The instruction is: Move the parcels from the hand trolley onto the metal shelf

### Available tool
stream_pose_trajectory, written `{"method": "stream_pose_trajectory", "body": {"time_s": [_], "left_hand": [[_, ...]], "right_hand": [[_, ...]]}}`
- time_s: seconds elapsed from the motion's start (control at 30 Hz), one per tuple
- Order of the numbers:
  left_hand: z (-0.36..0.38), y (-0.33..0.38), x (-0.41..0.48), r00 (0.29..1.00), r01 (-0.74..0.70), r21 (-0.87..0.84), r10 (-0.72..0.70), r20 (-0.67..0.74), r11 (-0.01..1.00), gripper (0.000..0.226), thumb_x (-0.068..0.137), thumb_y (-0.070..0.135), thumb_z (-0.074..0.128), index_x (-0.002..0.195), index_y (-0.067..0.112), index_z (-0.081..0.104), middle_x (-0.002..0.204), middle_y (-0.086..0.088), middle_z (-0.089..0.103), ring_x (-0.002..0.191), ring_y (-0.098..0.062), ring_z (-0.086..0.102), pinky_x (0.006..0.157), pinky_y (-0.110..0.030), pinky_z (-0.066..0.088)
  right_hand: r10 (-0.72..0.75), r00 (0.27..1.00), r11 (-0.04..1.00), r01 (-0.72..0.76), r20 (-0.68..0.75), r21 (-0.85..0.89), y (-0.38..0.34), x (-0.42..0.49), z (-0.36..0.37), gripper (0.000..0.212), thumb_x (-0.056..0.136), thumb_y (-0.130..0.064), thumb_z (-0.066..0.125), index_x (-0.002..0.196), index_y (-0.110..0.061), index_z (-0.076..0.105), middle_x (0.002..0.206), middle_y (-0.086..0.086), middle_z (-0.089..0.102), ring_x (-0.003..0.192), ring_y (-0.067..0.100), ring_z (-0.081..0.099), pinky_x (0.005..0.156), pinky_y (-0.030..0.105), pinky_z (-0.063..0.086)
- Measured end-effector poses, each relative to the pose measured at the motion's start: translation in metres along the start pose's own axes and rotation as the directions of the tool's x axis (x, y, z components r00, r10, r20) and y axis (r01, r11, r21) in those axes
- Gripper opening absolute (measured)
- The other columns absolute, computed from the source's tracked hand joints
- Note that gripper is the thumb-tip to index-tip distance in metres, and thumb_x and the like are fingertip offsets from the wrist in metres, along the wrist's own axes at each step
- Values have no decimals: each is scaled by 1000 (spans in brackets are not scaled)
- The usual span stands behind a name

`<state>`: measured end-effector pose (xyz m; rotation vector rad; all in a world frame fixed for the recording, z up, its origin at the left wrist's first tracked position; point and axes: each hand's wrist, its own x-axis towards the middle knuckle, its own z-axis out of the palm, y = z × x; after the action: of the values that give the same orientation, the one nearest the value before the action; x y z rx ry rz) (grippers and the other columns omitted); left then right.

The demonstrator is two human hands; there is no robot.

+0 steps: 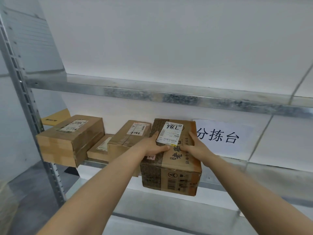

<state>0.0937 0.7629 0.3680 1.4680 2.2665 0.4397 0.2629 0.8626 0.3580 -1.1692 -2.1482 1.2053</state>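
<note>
A brown printed cardboard parcel [174, 173] with a white label marked 786 rests on the metal shelf [225, 175], its front overhanging the shelf edge. My left hand [153, 145] grips its left top edge and my right hand [196, 148] grips its right side. Left of it on the same shelf lie three other brown parcels: a large one [67, 141] at the far left, a flat one [100, 150], and a labelled one [128, 138] right beside the held parcel. The hand trolley is out of view.
A shelf level above [152, 94] runs across the view. A perforated upright post [22, 102] stands at the left. A white paper sign with characters [225, 138] hangs on the wall behind the shelf to the right. A yellow envelope [55, 117] lies behind the left parcel.
</note>
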Motion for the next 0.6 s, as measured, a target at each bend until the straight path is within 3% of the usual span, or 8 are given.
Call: {"method": "stream_pose_trajectory", "body": {"time_s": [0.3, 0.6], "left_hand": [[34, -23, 44, 987, 143, 6, -144, 74, 990, 100, 79, 72, 47, 149, 29, -10, 155, -21, 16, 144, -32, 20, 115, -40, 23], [39, -42, 92, 986, 139, 16, -140, 95, 990, 94, 84, 65, 46, 150, 27, -10, 157, -23, 6, 145, -33, 14, 114, -42, 22]], "right_hand": [[43, 996, 999, -43, 79, -5, 45, 51, 25, 88, 84, -29, 65, 150, -24, 8, 150, 6, 32, 132, 26, 40, 107, 37, 36], [85, 995, 996, -86, 54, 19, 68, 106, 49, 90, 81, -29, 68, 149, -27, 9, 146, 11, 35, 127, 29, 43, 105, 45, 40]]}}
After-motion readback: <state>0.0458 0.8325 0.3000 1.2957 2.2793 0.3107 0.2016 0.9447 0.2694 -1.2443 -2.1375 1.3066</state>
